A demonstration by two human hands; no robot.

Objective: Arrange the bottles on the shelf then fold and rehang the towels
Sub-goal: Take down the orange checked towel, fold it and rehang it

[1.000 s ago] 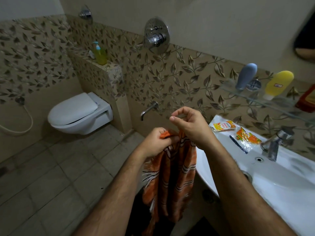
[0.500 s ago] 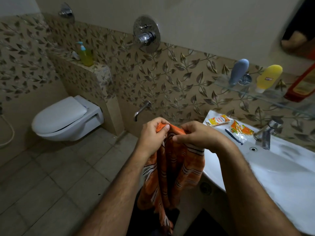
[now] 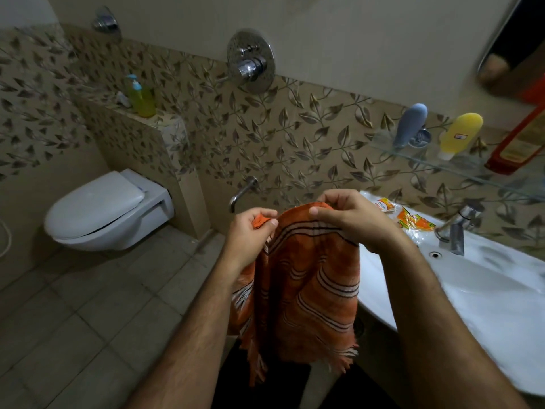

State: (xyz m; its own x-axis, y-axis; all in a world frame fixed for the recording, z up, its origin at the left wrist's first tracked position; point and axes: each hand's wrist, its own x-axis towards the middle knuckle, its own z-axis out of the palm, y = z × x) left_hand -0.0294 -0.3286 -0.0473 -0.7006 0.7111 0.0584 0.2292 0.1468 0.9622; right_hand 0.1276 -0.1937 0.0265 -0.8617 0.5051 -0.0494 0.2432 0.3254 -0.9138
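Both hands, left hand (image 3: 250,231) and right hand (image 3: 351,222), pinch the orange towel (image 3: 306,290) top edge left of the sink (image 3: 486,293), long axis hanging down.

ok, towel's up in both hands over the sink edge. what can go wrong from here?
1. The left hand pinches only a small corner of the towel; it may slip and undo the fold.
2. The towel's fringed hem hangs beside the sink rim and could drag across it.
3. The right hand works close to the packets on the sink; a swing might knock them off.
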